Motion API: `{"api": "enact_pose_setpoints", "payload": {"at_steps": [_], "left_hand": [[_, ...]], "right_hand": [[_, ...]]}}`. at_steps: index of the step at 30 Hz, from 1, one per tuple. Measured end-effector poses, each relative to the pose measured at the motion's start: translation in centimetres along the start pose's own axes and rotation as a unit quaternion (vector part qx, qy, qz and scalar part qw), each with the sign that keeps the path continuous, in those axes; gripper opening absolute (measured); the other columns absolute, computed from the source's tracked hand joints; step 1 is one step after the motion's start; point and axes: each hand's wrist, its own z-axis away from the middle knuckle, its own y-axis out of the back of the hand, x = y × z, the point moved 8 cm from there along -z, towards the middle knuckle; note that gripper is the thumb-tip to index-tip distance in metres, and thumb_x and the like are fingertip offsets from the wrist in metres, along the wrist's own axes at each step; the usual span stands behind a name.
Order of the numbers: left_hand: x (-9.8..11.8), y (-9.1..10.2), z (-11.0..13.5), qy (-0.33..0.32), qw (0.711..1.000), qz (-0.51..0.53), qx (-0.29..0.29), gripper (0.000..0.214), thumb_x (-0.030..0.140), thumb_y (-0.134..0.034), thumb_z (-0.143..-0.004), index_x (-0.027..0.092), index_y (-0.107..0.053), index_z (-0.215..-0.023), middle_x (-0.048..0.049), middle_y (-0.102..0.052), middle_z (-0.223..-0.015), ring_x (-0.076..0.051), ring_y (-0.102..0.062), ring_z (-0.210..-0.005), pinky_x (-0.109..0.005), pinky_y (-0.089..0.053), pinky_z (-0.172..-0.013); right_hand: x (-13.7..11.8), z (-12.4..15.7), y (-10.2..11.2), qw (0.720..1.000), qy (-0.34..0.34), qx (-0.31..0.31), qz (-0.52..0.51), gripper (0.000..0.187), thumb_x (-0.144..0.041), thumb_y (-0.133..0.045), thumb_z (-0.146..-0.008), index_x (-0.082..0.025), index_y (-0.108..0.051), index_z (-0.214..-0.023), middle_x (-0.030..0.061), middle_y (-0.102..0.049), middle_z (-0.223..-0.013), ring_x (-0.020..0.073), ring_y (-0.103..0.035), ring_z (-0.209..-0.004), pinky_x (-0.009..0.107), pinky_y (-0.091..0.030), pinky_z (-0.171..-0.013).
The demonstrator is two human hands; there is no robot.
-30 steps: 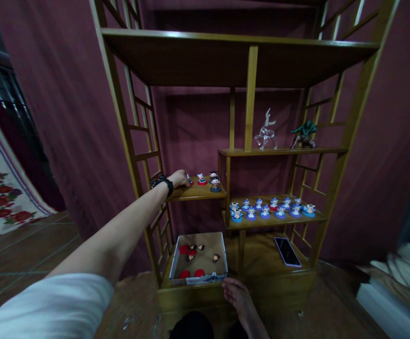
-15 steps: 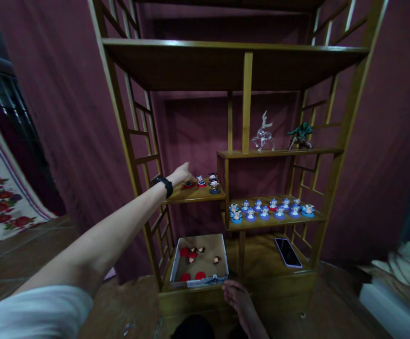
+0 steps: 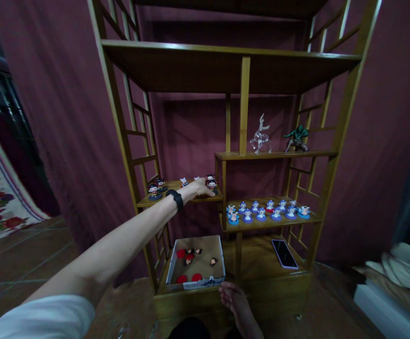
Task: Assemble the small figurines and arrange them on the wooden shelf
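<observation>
My left hand (image 3: 201,186), a black band on its wrist, reaches to the right end of the small left shelf (image 3: 176,200). Its thumb and fingers close around the front dark-haired figurine (image 3: 212,185), which stands upright; some fingertips are hidden. A similar figurine (image 3: 210,177) stands just behind. White-eared figurines, one at left (image 3: 184,182) and one partly covered by my hand, share this shelf. Low in front of the cabinet my right hand (image 3: 233,300) hangs half-curled and loosely open, with nothing visible in it, near the corner of an open cardboard box (image 3: 222,256).
Inside the box lie several small dark-haired pieces (image 3: 213,261) and red discs (image 3: 196,277). Two dark-haired figurines (image 3: 153,190) stand at the shelf's left end. Several blue-and-white figurines (image 3: 261,214) fill the right shelf. A phone (image 3: 284,254), clear statuette (image 3: 261,135) and green figure (image 3: 297,138) are at right.
My left hand has moved right along the shelf, from the white-eared figurine to the front dark-haired one. The left-end figurines have come into sight. My right hand stays low by the box.
</observation>
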Motion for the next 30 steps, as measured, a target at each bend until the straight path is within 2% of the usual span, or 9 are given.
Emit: {"api": "enact_pose_setpoints", "payload": {"at_steps": [5,8,13,16,20,23,26,28,30], "left_hand": [[-0.6,-0.8,-0.5,0.001,0.997,0.082,0.014,0.051,-0.003,-0.073,-0.043,0.013,-0.054,-0.087,0.0021,-0.062,-0.068,-0.011,-0.057,-0.063,-0.026,-0.048,-0.064],[-0.9,-0.8,-0.7,-0.006,0.994,0.105,0.015,0.056,-0.002,-0.075,-0.040,0.013,-0.052,-0.089,0.0029,-0.061,-0.068,-0.010,-0.057,-0.063,-0.026,-0.047,-0.066],[-0.9,-0.5,-0.2,-0.023,0.999,0.031,0.025,0.057,0.010,-0.079,-0.044,0.012,-0.054,-0.095,0.0029,-0.059,-0.065,-0.011,-0.055,-0.061,-0.025,-0.047,-0.062],[0.0,0.5,2.0,-0.063,0.994,-0.022,0.086,0.062,0.017,-0.076,-0.052,0.012,-0.051,-0.108,-0.0020,-0.062,-0.079,-0.015,-0.059,-0.073,-0.027,-0.047,-0.069],[0.8,3.0,7.5,-0.115,0.963,-0.167,0.175,0.053,0.028,-0.066,-0.066,0.018,-0.049,-0.114,-0.0060,-0.061,-0.099,-0.020,-0.057,-0.093,-0.030,-0.044,-0.083],[0.2,7.5,12.4,-0.116,0.906,-0.257,0.316,0.045,0.029,-0.059,-0.071,0.017,-0.047,-0.113,-0.0097,-0.055,-0.110,-0.023,-0.051,-0.106,-0.035,-0.039,-0.092],[-1.9,12.1,15.6,-0.061,0.854,-0.302,0.419,0.048,0.030,-0.055,-0.072,0.015,-0.042,-0.116,-0.0127,-0.052,-0.114,-0.026,-0.046,-0.111,-0.039,-0.037,-0.094],[-3.5,13.9,16.2,-0.024,0.849,-0.312,0.426,0.053,0.032,-0.055,-0.073,0.015,-0.037,-0.120,-0.0140,-0.051,-0.117,-0.026,-0.047,-0.112,-0.037,-0.039,-0.092],[-4.9,14.7,15.8,0.016,0.864,-0.311,0.395,0.058,0.034,-0.055,-0.073,0.016,-0.032,-0.124,-0.0142,-0.053,-0.117,-0.026,-0.051,-0.109,-0.035,-0.042,-0.087]], "right_hand": [[0.0,-0.3,-0.1,1.000,-0.009,0.015,0.003,0.044,-0.047,-0.079,-0.045,-0.016,-0.067,-0.074,0.0079,-0.069,-0.075,0.0216,-0.063,-0.073,0.035,-0.047,-0.073],[-0.2,-0.1,-0.2,1.000,-0.014,0.017,0.000,0.043,-0.045,-0.080,-0.042,-0.016,-0.066,-0.071,0.0077,-0.069,-0.074,0.0207,-0.063,-0.071,0.034,-0.047,-0.071],[-0.4,0.1,-0.3,1.000,0.001,0.008,-0.003,0.040,-0.044,-0.079,-0.045,-0.017,-0.067,-0.072,0.0069,-0.069,-0.076,0.0186,-0.063,-0.072,0.031,-0.047,-0.072],[-0.1,-0.4,-0.2,1.000,-0.009,0.011,0.000,0.038,-0.041,-0.081,-0.042,-0.017,-0.067,-0.068,0.0057,-0.069,-0.071,0.0181,-0.062,-0.067,0.031,-0.047,-0.067],[0.2,-0.9,0.5,0.999,-0.021,0.034,0.030,0.034,-0.037,-0.080,-0.042,-0.017,-0.066,-0.066,0.0046,-0.069,-0.069,0.0186,-0.062,-0.066,0.029,-0.047,-0.064],[0.3,-0.9,0.9,0.999,-0.015,0.029,0.043,0.031,-0.038,-0.076,-0.048,-0.018,-0.067,-0.071,0.0050,-0.070,-0.077,0.0205,-0.063,-0.075,0.029,-0.046,-0.068],[0.5,-0.9,0.9,0.999,-0.003,0.010,0.046,0.031,-0.037,-0.074,-0.050,-0.018,-0.068,-0.073,0.0050,-0.070,-0.080,0.0209,-0.063,-0.079,0.029,-0.046,-0.071],[0.6,-1.0,0.8,0.999,0.001,0.006,0.047,0.031,-0.037,-0.074,-0.051,-0.018,-0.068,-0.075,0.0050,-0.070,-0.078,0.0206,-0.062,-0.078,0.029,-0.046,-0.070],[0.9,-1.0,0.7,0.999,-0.004,0.010,0.051,0.031,-0.037,-0.073,-0.051,-0.018,-0.068,-0.074,0.0052,-0.070,-0.077,0.0203,-0.062,-0.075,0.029,-0.046,-0.069]]}}
